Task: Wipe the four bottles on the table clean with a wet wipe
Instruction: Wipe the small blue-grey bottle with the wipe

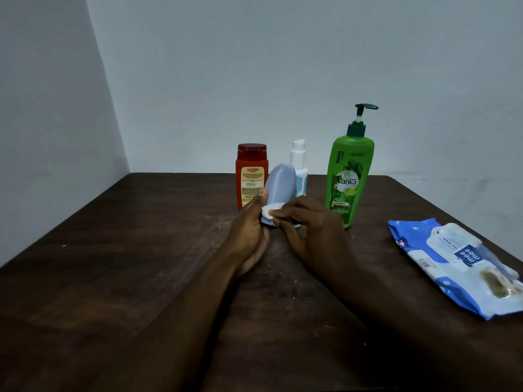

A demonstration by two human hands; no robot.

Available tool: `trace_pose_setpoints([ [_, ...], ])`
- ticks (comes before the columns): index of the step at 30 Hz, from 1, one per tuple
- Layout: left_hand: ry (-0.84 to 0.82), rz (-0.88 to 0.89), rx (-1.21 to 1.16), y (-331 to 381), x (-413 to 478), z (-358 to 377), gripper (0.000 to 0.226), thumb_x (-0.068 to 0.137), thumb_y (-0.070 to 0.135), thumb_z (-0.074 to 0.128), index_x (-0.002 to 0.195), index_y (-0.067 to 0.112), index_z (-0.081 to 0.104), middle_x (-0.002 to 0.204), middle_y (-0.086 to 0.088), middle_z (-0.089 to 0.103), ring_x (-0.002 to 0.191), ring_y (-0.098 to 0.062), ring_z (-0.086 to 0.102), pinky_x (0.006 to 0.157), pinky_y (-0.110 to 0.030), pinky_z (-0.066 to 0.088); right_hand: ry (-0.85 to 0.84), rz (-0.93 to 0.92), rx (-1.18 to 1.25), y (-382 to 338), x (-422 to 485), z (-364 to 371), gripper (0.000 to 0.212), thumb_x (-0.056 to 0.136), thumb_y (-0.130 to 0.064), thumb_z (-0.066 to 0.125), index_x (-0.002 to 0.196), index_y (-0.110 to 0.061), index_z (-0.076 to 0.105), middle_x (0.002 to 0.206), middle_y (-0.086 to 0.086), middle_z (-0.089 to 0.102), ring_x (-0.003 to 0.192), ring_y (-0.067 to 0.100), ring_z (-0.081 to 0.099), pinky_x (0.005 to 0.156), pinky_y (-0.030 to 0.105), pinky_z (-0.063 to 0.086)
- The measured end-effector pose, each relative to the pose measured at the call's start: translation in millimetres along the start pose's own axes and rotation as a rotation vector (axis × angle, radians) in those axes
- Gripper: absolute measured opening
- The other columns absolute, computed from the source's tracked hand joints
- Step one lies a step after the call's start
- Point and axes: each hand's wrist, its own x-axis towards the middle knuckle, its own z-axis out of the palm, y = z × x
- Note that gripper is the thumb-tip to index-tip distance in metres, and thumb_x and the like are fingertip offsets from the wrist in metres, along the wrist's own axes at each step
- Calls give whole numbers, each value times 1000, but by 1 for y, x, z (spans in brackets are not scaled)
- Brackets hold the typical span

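1. My left hand (249, 236) is closed round the pale blue bottle (280, 185). Fingers and thumb wrap its lower end, and the bottle tilts with its rounded end pointing up and away from me, over the middle of the tabletop (141, 250).
2. My right hand (305, 230) pinches the wet wipe (268, 212) — a small white wad — against the bottle just beside my left thumb. My fingers are curled on it and hide most of it.
3. The other three bottles stand upright toward the far edge. The red bottle (250, 176) is just behind my left hand and the white pump bottle (299, 159) is right behind the blue one. The green pump bottle (348, 176) stands a little nearer the right edge. The pack of wipes (452, 261) lies flat by the right edge, well apart from them.
4. I judge I am partway through wiping the blue bottle. I cannot tell whether any of the other three is done.
5. The main risk is slip. Wet plastic held only at one end could twist out of my left hand under a hard rub. It would then drop onto the tabletop or into the red and white bottles close behind and topple them.
6. The green bottle is tall and top-heavy with its pump, and it stands near my right knuckles. A wide sweep of that hand could knock it over.
7. The wipe is bunched small, so each stroke covers little. The part under my left grip will stay dirty unless I shift my hold.
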Motion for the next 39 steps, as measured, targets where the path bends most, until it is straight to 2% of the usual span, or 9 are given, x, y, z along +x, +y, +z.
trace_pose_setpoints([
  [5,4,-55,-82,-1,1,1,34,96,25,48,123,4,51,110,-19,64,92,-22,69,74,-31,62,22,16,-15,0,-1,-2,21,82,-5,80,102,-10,78,97,3,73,90,0,60,84,6,46],
  [9,7,-74,-70,-1,3,0,52,90,31,53,134,3,45,116,-20,59,92,-21,64,67,-27,57,68,86,35,6,3,-3,17,83,-8,79,99,-8,77,98,3,69,92,4,62,80,15,52],
  [14,27,-17,51,-3,5,-2,43,89,33,53,126,11,51,107,-15,59,76,-16,60,61,-25,51,164,146,16,15,17,-9,12,83,-12,79,95,-11,78,97,1,71,89,9,67,77,26,57],
  [18,5,-3,69,0,3,-1,23,101,27,45,120,16,53,104,-15,59,73,-16,57,61,-25,49,219,201,73,17,33,-13,10,85,-14,78,94,-12,78,95,0,71,88,7,67,74,17,55],
  [24,13,3,68,1,0,0,37,92,30,54,126,16,51,111,-16,55,78,-17,57,59,-23,52,203,302,160,20,63,-20,10,87,-17,75,96,-16,78,94,-6,74,88,2,68,77,15,54],
  [28,11,-1,135,1,-1,4,48,86,32,56,131,15,48,118,-16,54,83,-16,59,58,-22,52,94,257,121,20,81,-27,10,87,-18,74,96,-20,78,94,-7,74,87,2,68,72,10,52],
  [32,-8,11,190,-1,0,3,30,100,24,47,129,17,49,118,-13,56,89,-15,60,62,-22,53,35,161,20,14,86,-28,11,86,-13,72,93,-16,80,92,-3,74,79,-2,62,74,7,46],
  [35,-12,40,264,-2,-2,5,22,101,26,45,121,21,53,113,-9,61,89,-15,61,68,-25,51,-26,49,-104,4,78,-17,12,85,-11,71,93,-11,80,92,4,75,89,16,63,80,21,45],
  [39,51,85,313,-3,-5,3,28,92,31,51,118,22,56,112,-5,65,89,-13,69,71,-24,55,-99,-59,-207,-2,60,-5,18,86,-8,65,100,-5,76,97,8,74,98,25,59,86,21,38],
])
